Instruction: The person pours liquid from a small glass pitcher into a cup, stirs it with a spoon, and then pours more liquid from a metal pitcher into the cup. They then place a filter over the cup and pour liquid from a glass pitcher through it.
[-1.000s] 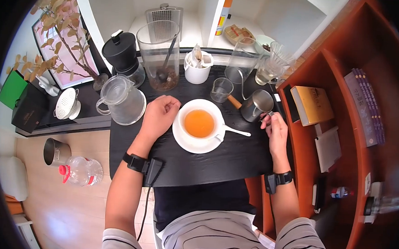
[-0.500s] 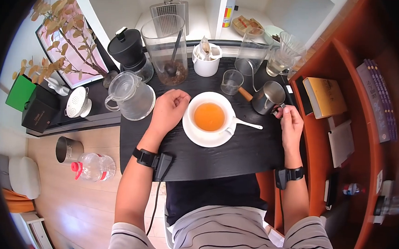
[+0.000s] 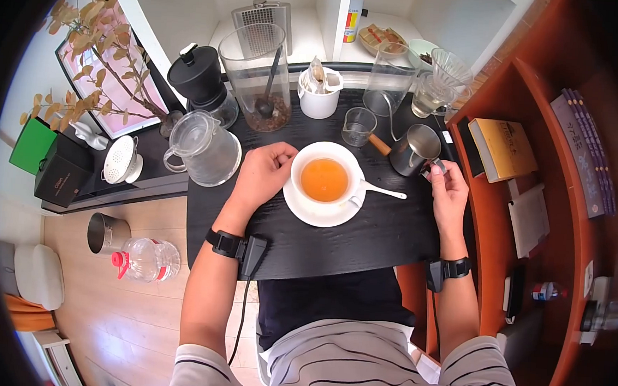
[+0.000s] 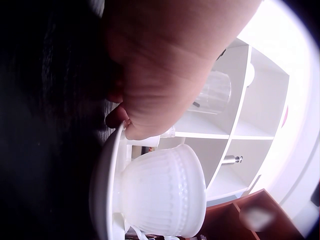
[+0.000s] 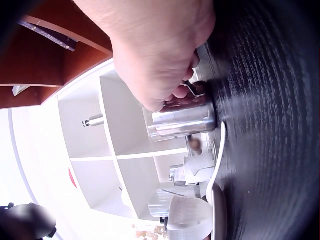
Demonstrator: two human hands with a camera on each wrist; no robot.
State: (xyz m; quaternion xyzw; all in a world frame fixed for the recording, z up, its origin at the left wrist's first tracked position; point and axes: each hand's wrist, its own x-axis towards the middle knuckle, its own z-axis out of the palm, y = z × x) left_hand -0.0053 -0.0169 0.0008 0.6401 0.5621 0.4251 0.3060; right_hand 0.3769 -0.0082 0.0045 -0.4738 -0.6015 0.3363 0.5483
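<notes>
A white teacup [image 3: 324, 180] of orange-brown liquid stands on a white saucer [image 3: 307, 218] on the black table. A white spoon [image 3: 387, 193] lies on the saucer, its handle pointing right. My left hand [image 3: 261, 176] rests on the table, and its thumb and fingers pinch the saucer's left rim, as the left wrist view shows beside the ribbed cup [image 4: 162, 192]. At the right, a steel milk pitcher [image 3: 416, 151] stands upright. My right hand [image 3: 450, 194] grips its handle with thumb and curled fingers; the right wrist view shows the pitcher's side [image 5: 182, 121] and base at the tabletop.
Behind the cup stand a glass server [image 3: 203, 148], black grinder [image 3: 194, 80], tall glass cylinder [image 3: 259, 84], white cup of packets [image 3: 320, 98], and small wooden-handled beaker [image 3: 359, 127]. A glass dripper [image 3: 449, 71] stands back right. Red-brown shelves [image 3: 540, 122] border the right.
The head view has shifted, moving the scene right and slightly up. The right hand's fingers have closed further round the pitcher's handle. The left hand stays beside the saucer.
</notes>
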